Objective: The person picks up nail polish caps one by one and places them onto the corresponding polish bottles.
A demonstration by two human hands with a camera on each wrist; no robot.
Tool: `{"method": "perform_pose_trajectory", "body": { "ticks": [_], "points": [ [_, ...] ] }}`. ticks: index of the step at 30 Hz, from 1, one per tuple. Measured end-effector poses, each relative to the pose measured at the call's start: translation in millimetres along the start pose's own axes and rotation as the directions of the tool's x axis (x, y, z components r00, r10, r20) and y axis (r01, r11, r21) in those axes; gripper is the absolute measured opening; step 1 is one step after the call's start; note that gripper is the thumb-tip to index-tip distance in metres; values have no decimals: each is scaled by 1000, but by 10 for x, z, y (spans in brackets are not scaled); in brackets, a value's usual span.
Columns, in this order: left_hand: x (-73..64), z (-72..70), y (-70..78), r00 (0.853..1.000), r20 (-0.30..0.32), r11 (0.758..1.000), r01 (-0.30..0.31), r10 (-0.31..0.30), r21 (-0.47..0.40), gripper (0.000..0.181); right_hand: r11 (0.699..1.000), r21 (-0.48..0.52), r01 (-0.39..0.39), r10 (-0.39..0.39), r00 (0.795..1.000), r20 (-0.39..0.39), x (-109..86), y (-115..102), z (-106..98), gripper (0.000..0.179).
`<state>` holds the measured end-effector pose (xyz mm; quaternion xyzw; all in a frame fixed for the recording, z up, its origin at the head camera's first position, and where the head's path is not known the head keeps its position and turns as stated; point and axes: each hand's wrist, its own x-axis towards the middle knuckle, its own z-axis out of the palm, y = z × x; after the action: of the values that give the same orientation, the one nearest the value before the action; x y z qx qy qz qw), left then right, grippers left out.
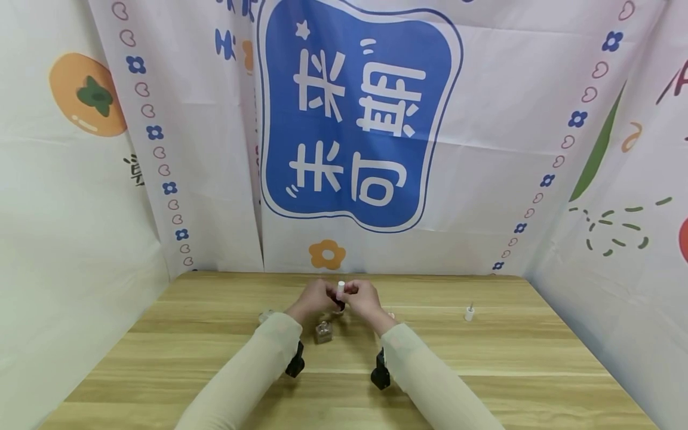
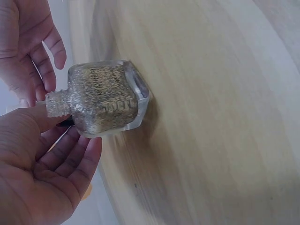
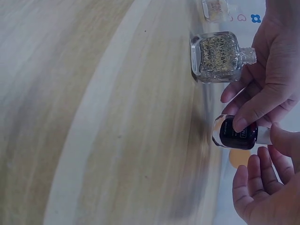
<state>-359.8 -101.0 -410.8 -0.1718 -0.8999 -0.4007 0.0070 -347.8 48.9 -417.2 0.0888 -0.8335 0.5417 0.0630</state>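
Note:
Between the two hands is a small nail polish bottle of dark polish (image 3: 234, 133) with a white cap (image 1: 341, 287). My left hand (image 1: 316, 297) grips the bottle, its thumb pressed on the dark glass in the right wrist view. The white cap is pinched by my right hand (image 1: 364, 297), whose other fingers are loosely bent. Nearer to me, an uncapped glitter nail polish bottle (image 1: 323, 333) stands upright on the table, its threaded neck (image 2: 58, 103) bare. In the left wrist view this bottle hides most of the dark one.
A second clear glitter bottle (image 3: 215, 9) stands left of the hands, partly behind the left forearm in the head view. Far to the right, a white cap with its brush up (image 1: 470, 313) stands on the wooden table (image 1: 430, 364). A printed cloth (image 1: 484, 149) hangs behind.

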Motion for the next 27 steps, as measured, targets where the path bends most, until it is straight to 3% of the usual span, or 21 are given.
{"method": "perform_pose_trajectory", "body": {
  "ticks": [27],
  "points": [
    [-37,22,-42,1000,15,1000,-22,22,4,11,1000,-12,-14,14,999,39,-7,9,30,14]
  ]
}}
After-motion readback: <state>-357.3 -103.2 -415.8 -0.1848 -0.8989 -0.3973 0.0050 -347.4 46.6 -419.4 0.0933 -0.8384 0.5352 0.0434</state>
